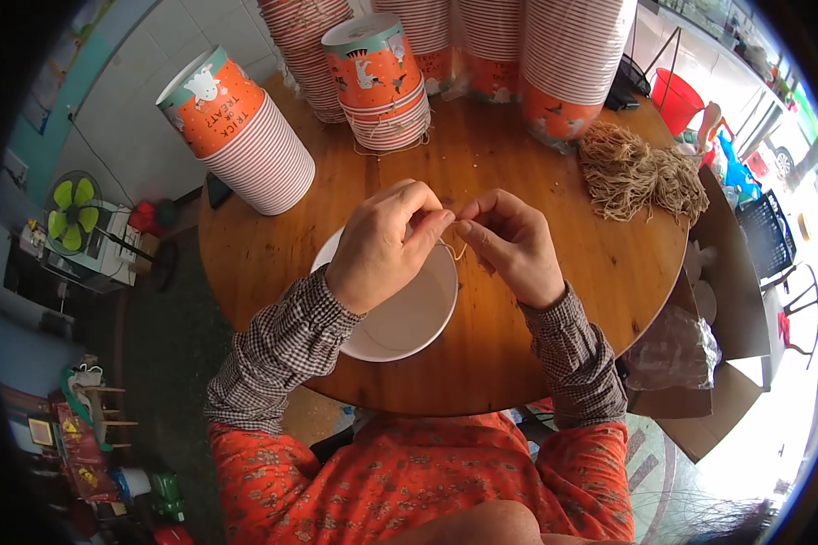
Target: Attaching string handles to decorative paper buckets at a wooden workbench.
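A white-lined paper bucket (400, 318) stands mouth up on the round wooden table before me. Over its far rim my left hand (386, 238) pinches a thin tan cord (455, 249) between thumb and fingers. My right hand (516, 243), just right of the bucket, has thumb and forefinger closed at the same cord. The two sets of fingertips nearly meet. A short loop of cord hangs below them by the bucket's rim; the cord's ends are hidden by my fingers.
Nested orange-and-white buckets (236, 132) lean at the far left, beside another stack (375, 82) with cords around it. Tall plastic-wrapped stacks (573, 64) line the back. A bundle of tan cords (641, 173) lies at right, by a cardboard box (732, 291) beyond the table edge (663, 304).
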A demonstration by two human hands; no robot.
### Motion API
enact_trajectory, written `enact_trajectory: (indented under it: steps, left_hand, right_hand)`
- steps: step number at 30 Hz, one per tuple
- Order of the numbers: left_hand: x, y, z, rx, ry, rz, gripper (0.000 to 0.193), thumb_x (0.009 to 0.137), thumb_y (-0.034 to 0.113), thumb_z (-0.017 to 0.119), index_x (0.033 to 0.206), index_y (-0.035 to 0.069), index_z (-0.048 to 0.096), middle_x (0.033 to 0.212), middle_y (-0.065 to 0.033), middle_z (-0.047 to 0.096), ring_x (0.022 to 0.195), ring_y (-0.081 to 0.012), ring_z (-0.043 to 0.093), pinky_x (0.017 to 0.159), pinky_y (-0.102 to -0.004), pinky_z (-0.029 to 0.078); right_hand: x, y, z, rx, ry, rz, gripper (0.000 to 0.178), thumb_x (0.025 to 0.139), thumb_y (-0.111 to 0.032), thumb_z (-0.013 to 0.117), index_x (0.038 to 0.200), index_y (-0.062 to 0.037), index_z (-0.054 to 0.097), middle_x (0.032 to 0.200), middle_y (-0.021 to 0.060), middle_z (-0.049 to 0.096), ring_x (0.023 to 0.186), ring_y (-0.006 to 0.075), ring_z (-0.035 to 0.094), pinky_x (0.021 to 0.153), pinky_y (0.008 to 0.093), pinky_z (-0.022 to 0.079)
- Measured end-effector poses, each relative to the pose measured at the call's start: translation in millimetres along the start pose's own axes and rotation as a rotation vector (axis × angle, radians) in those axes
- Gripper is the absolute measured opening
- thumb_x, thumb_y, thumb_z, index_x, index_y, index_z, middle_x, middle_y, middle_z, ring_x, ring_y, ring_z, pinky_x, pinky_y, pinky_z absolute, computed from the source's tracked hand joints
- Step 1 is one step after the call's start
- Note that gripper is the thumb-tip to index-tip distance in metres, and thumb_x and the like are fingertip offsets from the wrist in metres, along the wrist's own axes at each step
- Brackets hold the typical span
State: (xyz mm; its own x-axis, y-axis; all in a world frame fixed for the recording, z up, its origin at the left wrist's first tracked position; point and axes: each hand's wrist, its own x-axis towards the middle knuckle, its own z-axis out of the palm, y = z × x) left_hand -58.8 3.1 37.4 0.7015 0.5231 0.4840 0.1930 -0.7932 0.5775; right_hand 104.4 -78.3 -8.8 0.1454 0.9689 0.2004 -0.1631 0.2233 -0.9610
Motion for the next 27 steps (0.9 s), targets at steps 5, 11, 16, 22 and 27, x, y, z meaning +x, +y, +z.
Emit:
enact_trajectory:
  steps: [5, 11, 16, 22, 27]
  left_hand:
    - [-2, -3, 8, 0.038, -0.028, 0.007, 0.009, 0.088, 0.003, 0.062, 0.087, -0.001, 0.054, 0.079, -0.0094, 0.058, 0.069, -0.0189, 0.059, 0.062, -0.03, 0.046]
    - [-2, -2, 11, 0.023, -0.036, -0.029, 0.008, 0.087, -0.001, 0.06, 0.092, 0.0, 0.054, 0.082, -0.0092, 0.058, 0.074, -0.0188, 0.06, 0.067, -0.0289, 0.049]
    - [-2, 0, 13, 0.003, -0.029, 0.017, 0.007, 0.087, 0.0, 0.061, 0.091, -0.001, 0.055, 0.083, -0.0091, 0.059, 0.075, -0.019, 0.06, 0.068, -0.0291, 0.049]
    - [0, -3, 15, 0.073, 0.018, 0.137, 0.011, 0.085, 0.005, 0.064, 0.087, 0.002, 0.054, 0.079, -0.0091, 0.058, 0.075, -0.0267, 0.059, 0.065, -0.0354, 0.048]
    - [-1, -1, 15, 0.096, 0.005, 0.136, 0.011, 0.083, 0.005, 0.065, 0.086, 0.003, 0.054, 0.079, -0.0085, 0.058, 0.075, -0.0274, 0.058, 0.066, -0.0363, 0.047]
  right_hand:
    - [0, 5, -1, -0.072, 0.077, -0.048, 0.01, 0.088, -0.006, 0.066, 0.093, 0.0019, 0.061, 0.077, -0.0003, 0.061, 0.067, 0.0027, 0.054, 0.058, 0.0181, 0.045]
    - [-1, 11, -8, -0.121, 0.097, -0.118, 0.008, 0.088, -0.008, 0.066, 0.089, -0.0022, 0.061, 0.073, -0.0047, 0.057, 0.061, -0.0002, 0.048, 0.052, 0.0159, 0.039]
    - [-3, 7, -8, -0.065, 0.044, -0.026, 0.012, 0.092, -0.012, 0.062, 0.088, -0.0015, 0.061, 0.067, -0.0056, 0.052, 0.055, 0.0005, 0.043, 0.047, 0.0172, 0.035]
    - [-5, 3, -9, -0.021, 0.025, 0.02, 0.013, 0.093, -0.013, 0.06, 0.087, -0.0016, 0.061, 0.067, -0.0062, 0.05, 0.055, 0.001, 0.041, 0.047, 0.0177, 0.033]
    - [-7, 4, -17, -0.048, -0.037, 0.003, 0.012, 0.091, -0.009, 0.062, 0.095, 0.0019, 0.063, 0.08, -0.0046, 0.057, 0.072, 0.0018, 0.047, 0.063, 0.0181, 0.041]
